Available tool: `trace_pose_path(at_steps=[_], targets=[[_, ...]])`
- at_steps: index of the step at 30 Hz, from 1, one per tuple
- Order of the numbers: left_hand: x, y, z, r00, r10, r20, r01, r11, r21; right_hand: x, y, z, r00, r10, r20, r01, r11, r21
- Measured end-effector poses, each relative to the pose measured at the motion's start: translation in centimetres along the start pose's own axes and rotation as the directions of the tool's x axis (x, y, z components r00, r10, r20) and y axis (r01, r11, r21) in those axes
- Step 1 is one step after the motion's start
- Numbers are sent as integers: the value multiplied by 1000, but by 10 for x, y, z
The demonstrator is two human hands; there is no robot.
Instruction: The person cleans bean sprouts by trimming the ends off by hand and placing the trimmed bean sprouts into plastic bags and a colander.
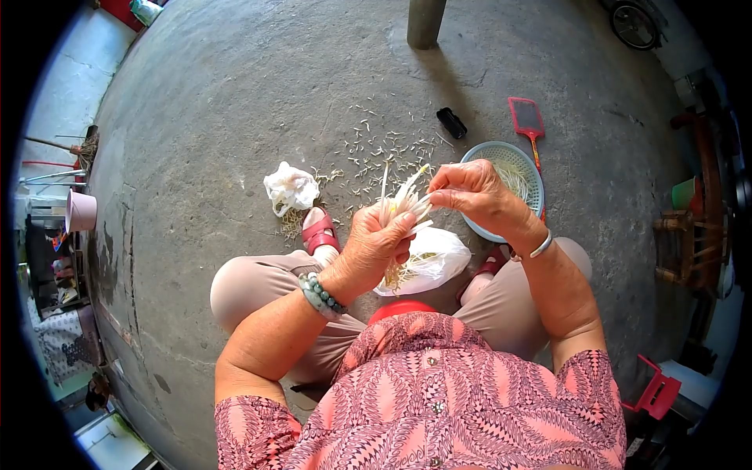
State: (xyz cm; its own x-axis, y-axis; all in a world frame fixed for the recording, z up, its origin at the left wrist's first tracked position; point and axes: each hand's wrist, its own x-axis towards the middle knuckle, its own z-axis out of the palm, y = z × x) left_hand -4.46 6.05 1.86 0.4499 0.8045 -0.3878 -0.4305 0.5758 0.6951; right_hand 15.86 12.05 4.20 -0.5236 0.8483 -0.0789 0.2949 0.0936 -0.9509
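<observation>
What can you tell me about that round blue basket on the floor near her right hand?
The basket is a round, light blue colander, plastic by its look, with a perforated wall. It sits upright on the grey concrete floor, partly hidden behind the right hand. Pale, thin sprouts lie inside. A red-handled fly swatter lies at its far rim. Whether the hand touches it cannot be told.

bright daylight, fisheye-warped dark edges

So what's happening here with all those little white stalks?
A seated person holds a bunch of pale sprouts in the left hand, while the right hand pinches the tips. A plastic bag with more sprouts lies between the knees, a blue basket sits by the right hand, and trimmings lie scattered on the concrete floor.
</observation>
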Motion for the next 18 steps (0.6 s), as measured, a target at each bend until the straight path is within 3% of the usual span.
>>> trace_pose_path(at_steps=[1, 2, 4, 5, 8, 9, 12, 13, 16, 17, 18], targets=[[1, -1, -1, 1000, -3, -12, 3, 1000, 8, 0, -3, 2, 998, -57, -27, 53, 990, -128], [2, -2, -2, 1000, -5, -23, 5, 1000, 15, 0, -3, 6, 972, -222, -72, 178, 905, -386], [3, -3, -2, 999, -13, -45, 15, 1000, 24, 2, -1, 15, 844, -537, -21, 304, 509, -805], [2, -2, -2, 998, -21, -54, 23, 999, 26, 3, 1, 18, 853, -521, -34, 270, 496, -826], [2, -1, -1, 999, -30, -35, 31, 999, 17, 4, 13, 12, 874, -461, -154, 171, 589, -790], [1, -1, -1, 999, -28, -24, 29, 1000, 11, 5, 18, 9, 846, -493, -203, 206, 653, -729], [0, -1, -2, 998, -35, 52, 38, 997, -62, 5, 19, 0, 967, -46, -251, -88, 862, -499], [-1, 0, -1, 997, -41, 67, 46, 996, -71, 6, 14, -4, 979, 49, -198, -152, 823, -547], [-4, 5, 2, 992, -45, 120, 57, 993, -100, 9, 16, 9, 929, -175, -327, 112, 973, -203], [-4, 6, 2, 989, -41, 144, 58, 992, -110, 6, 11, 8, 938, -173, -301, 107, 969, -223], [-4, 6, 2, 985, -38, 169, 59, 991, -119, 7, 12, 7, 965, -71, -253, 34, 989, -147]])
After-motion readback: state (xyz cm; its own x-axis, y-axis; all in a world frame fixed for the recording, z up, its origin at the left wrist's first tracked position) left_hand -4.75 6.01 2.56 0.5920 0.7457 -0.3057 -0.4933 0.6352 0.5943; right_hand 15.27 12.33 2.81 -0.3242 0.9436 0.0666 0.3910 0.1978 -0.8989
